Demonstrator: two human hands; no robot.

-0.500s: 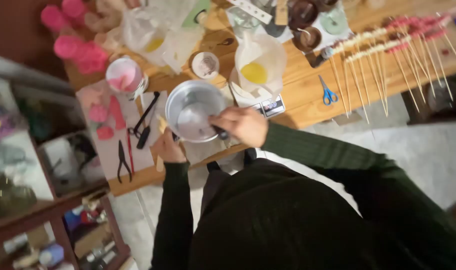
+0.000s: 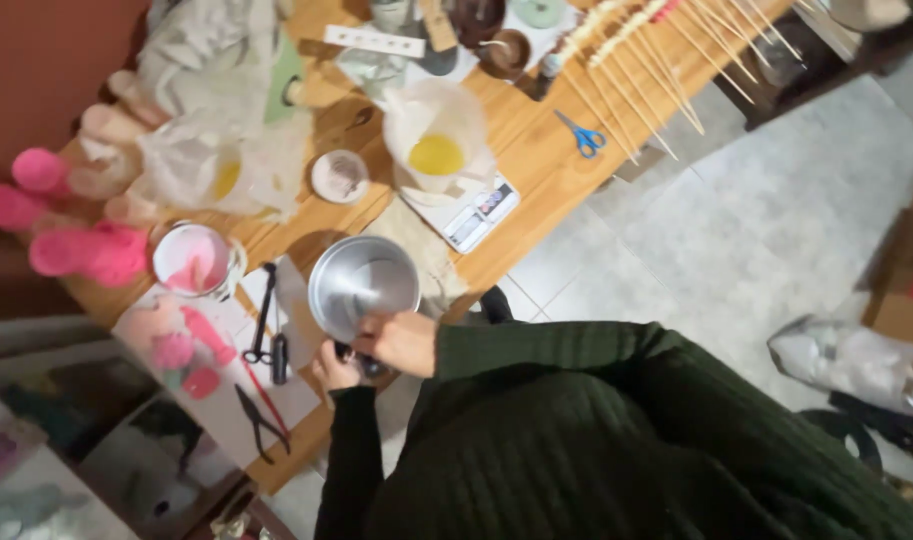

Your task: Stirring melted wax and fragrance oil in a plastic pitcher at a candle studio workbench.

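Round shiny metal pot [image 2: 364,285] looks empty; both hands at its near rim w/ dark handle: right hand [image 2: 404,342] grip closed on it, left hand [image 2: 336,368] grip unclear. Pot rests on wooden counter [image 2: 536,150]; yellow liquid in translucent plastic jug [image 2: 436,140] not poured yet.

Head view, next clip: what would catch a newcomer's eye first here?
Probably the shiny metal pot near the wooden table's front edge, with the right hand at its rim and the left hand just below, around a dark handle. Next, the bright pink shapes at the far left. Then the clear cup of yellow liquid on a small scale, with blue-handled scissors to its right.
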